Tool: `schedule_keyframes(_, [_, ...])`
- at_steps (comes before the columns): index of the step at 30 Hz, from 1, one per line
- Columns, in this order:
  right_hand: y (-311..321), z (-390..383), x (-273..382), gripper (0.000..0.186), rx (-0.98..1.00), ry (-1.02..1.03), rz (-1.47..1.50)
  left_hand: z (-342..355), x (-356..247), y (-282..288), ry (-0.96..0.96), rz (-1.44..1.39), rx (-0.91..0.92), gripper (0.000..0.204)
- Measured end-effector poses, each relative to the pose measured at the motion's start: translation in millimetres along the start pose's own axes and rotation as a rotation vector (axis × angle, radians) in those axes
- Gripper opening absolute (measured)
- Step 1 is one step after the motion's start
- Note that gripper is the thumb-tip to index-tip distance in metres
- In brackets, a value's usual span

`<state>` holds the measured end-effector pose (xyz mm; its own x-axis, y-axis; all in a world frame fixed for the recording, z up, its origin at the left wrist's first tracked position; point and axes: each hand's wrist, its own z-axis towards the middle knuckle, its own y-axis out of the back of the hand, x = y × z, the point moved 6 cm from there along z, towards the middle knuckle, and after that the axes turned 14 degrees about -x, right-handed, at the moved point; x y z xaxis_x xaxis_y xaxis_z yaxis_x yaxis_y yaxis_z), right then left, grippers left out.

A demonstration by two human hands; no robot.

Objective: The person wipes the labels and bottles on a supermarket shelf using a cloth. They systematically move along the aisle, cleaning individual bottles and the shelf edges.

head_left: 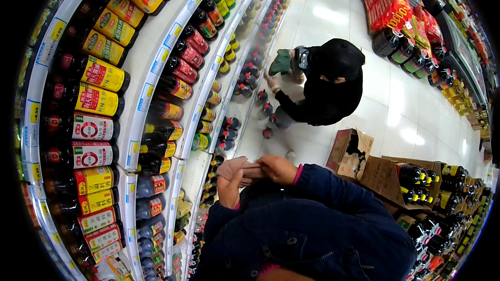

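Observation:
A pinkish-brown cloth is bunched up in front of my chest, held between both hands. My left hand is closed on its left part, thumb upward. At its other end my right hand grips the fabric with curled fingers. Both hands are close to the shelves on the left, apart from the bottles. Nearest to them are dark bottles on a lower shelf and small bottles with dark red caps beyond.
Long shelves with price strips curve along my left, full of sauce bottles. A person in black bends ahead, a green cloth by their hand; bottles stand on the floor there. Cardboard boxes and stacked goods line the right.

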<state>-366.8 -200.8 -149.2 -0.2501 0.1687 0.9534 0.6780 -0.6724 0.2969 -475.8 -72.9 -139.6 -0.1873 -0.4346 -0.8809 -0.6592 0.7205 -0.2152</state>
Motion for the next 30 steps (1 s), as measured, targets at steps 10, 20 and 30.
schedule_keyframes(10, [-4.7, 36.3, 44.4, 0.022, -0.089, 0.165, 0.011, 30.2, -23.4, 78.8, -0.320, 0.235, -0.126, 0.028])
schedule_keyframes(20, [-11.7, 54.6, 61.7, 0.016, -0.053, 0.064, 0.146, 38.8, -9.5, 129.6, -0.133, 0.003, -0.327, 0.028])
schedule_keyframes(30, [-41.0, 66.9, 55.4, 0.012, -0.001, 0.319, 0.318, 40.6, -46.7, 2.9, -0.364, 0.087, 0.286, 0.084])
